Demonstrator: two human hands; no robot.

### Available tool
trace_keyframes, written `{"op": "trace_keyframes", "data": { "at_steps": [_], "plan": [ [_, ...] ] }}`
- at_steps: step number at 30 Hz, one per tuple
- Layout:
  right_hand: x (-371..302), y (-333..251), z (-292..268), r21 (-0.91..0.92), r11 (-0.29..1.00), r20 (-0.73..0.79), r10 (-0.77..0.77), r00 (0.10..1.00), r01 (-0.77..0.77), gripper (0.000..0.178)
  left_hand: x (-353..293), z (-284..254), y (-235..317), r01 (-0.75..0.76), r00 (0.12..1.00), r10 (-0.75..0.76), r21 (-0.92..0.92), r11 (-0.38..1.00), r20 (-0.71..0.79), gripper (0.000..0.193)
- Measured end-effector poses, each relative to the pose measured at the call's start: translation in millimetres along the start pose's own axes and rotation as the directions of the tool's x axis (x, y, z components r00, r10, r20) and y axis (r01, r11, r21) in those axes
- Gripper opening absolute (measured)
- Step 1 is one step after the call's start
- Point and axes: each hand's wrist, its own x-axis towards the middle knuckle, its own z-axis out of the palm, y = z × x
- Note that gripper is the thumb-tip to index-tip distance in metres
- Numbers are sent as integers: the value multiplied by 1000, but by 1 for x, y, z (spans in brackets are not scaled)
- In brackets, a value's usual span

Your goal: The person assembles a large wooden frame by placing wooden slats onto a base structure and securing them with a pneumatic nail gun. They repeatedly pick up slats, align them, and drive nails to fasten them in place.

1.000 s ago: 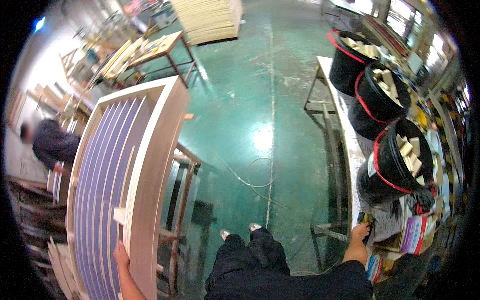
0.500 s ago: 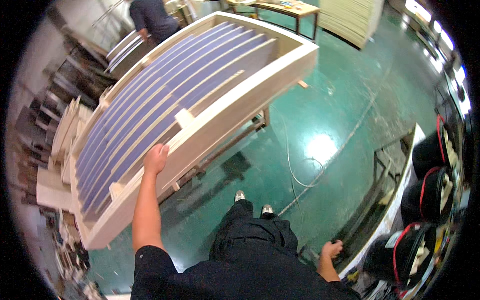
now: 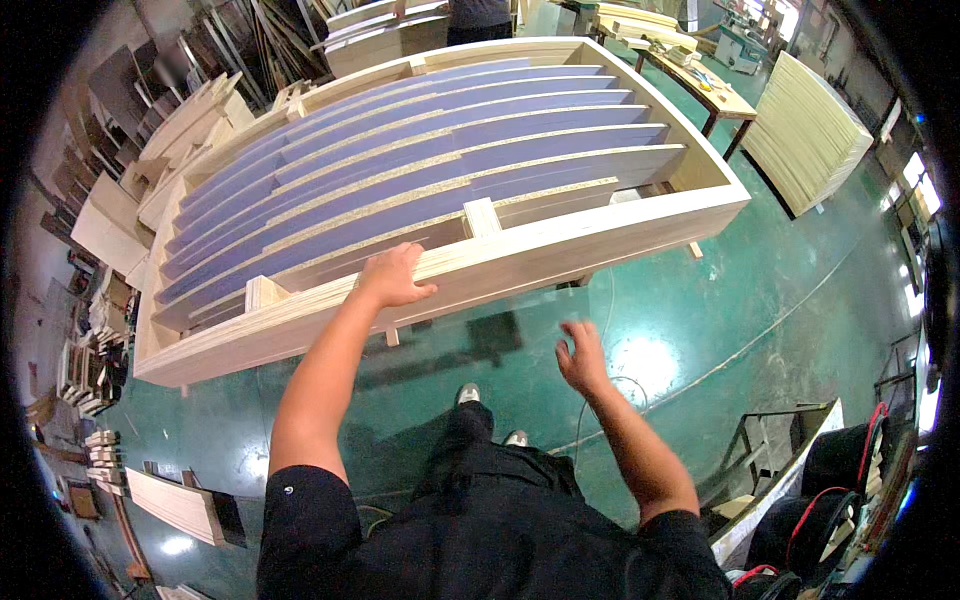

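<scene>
A large pale wooden frame (image 3: 600, 230) spans the view in front of me, with several curved purple-grey slats (image 3: 400, 185) set inside it. My left hand (image 3: 397, 277) rests on top of its near rail, fingers laid out over the edge and thumb along the outer face. Just right of that hand, a short wooden block (image 3: 481, 217) bridges the rail and the nearest slat; another block (image 3: 264, 292) sits further left. My right hand (image 3: 583, 357) hovers over the floor short of the rail, fingers apart and nothing in them, slightly blurred.
Stacked boards (image 3: 808, 130) stand at the far right beside a small worktable (image 3: 700, 88). Another person (image 3: 478, 18) is behind the frame. Black round containers with red rims (image 3: 800, 525) line the lower right. A cable (image 3: 640, 395) lies on the green floor. Cut wood pieces (image 3: 185, 505) lie lower left.
My view has turned to the left. My right hand has come up from beside the black containers towards the frame. My left hand has shifted right along the near rail, its fingers now flatter.
</scene>
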Motion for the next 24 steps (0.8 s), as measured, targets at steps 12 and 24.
{"op": "trace_keyframes", "data": {
  "at_steps": [12, 24],
  "plan": [
    [219, -84, -58, -489, 673, 486, -317, 815, 554, 82, 7, 9, 2, -77, 995, 74, -53, 996, -60, 69],
    [254, -67, -53, -355, 714, 658, -268, 704, 603, 73, 28, -5, -6, -86, 988, 106, -166, 982, 114, 68]
  ]
}}
